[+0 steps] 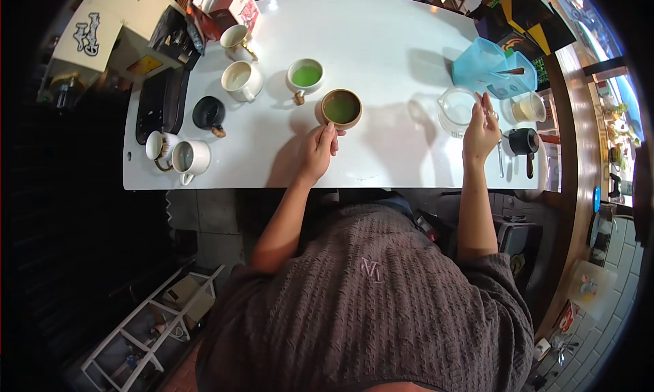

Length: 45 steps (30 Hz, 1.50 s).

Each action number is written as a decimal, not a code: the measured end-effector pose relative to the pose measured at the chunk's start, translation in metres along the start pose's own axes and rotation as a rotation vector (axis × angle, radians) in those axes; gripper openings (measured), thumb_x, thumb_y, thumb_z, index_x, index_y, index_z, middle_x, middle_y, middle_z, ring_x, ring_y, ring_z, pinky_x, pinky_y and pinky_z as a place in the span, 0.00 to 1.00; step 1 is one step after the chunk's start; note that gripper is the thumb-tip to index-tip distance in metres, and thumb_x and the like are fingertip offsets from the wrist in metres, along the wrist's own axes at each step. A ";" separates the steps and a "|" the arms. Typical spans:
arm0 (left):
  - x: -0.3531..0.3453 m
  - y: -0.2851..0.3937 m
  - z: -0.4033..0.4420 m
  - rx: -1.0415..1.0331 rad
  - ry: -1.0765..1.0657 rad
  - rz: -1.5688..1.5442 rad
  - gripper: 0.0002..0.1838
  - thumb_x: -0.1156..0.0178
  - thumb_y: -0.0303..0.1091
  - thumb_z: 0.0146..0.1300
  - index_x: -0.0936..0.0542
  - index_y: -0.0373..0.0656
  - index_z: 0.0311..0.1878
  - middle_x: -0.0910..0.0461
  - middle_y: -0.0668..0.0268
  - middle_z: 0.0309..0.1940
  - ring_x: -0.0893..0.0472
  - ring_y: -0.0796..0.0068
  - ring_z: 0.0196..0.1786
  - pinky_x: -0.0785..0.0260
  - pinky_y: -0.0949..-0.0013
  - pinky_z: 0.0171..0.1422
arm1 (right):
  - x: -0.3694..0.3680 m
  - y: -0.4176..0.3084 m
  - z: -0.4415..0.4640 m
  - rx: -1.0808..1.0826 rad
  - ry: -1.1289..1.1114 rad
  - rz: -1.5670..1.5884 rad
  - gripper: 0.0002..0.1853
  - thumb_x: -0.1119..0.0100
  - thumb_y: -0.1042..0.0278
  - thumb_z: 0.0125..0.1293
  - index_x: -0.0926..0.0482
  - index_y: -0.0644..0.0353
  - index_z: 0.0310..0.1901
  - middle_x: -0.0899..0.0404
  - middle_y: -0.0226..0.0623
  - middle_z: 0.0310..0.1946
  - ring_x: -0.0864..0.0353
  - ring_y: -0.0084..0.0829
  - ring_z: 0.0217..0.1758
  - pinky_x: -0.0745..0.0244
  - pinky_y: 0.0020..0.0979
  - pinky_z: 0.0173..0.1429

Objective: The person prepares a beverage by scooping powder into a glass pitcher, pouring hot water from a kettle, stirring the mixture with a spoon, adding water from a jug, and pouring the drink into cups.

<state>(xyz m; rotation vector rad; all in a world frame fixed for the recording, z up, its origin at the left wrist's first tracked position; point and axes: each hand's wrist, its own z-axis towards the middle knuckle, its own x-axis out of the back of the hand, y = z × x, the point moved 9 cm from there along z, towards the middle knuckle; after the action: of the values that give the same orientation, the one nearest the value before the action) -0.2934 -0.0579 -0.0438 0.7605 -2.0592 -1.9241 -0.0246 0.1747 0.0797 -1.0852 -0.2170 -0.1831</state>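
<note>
My left hand (317, 153) is closed on the near side of a brown cup (342, 110) holding dark green liquid, thumb near its rim. Any handle there is hidden by my fingers. Just behind it to the left is a white cup (305, 75) with brighter green liquid and a brown handle. My right hand (481, 133) is raised at the right, its fingers stretched upward and a ring on one of them; I see nothing held in it. Beside that hand, to its left, stands a clear glass jug (453, 109) with a spout, partly covered by the fingers.
Several mugs are at the left, among them a white mug (242, 81), a black cup (208, 113) and a cream mug (191, 158). At the right are blue containers (477, 64), a small pale cup (528, 108), a black-handled vessel (524, 141) and a spoon (501, 160).
</note>
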 end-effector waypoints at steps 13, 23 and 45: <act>-0.027 -0.014 0.051 0.095 0.082 -0.013 0.21 0.58 0.49 0.74 0.32 0.44 0.29 0.22 0.63 0.39 0.29 0.82 0.31 0.33 0.76 0.38 | 0.042 0.045 -0.031 -0.295 -0.017 0.236 0.22 0.49 0.73 0.68 0.31 0.74 0.61 0.24 0.47 0.56 0.27 0.31 0.60 0.38 0.30 0.65; -0.020 -0.006 0.073 0.082 0.155 0.027 0.22 0.60 0.51 0.74 0.29 0.43 0.33 0.23 0.63 0.40 0.25 0.78 0.33 0.29 0.72 0.42 | 0.043 0.078 -0.021 -0.348 -0.051 0.353 0.23 0.51 0.71 0.68 0.33 0.74 0.62 0.24 0.49 0.56 0.27 0.30 0.60 0.38 0.29 0.64; -0.015 0.005 0.086 0.098 0.263 0.160 0.23 0.59 0.52 0.74 0.28 0.40 0.38 0.29 0.69 0.30 0.25 0.80 0.30 0.31 0.74 0.37 | 0.023 0.131 -0.014 -0.518 0.039 0.649 0.23 0.54 0.64 0.71 0.29 0.78 0.57 0.32 0.48 0.64 0.29 0.32 0.61 0.36 0.32 0.65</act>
<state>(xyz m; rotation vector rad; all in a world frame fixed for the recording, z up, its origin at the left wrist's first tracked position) -0.3240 0.0236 -0.0465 0.7957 -1.9969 -1.5577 0.0321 0.2211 -0.0322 -1.6080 0.2381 0.3421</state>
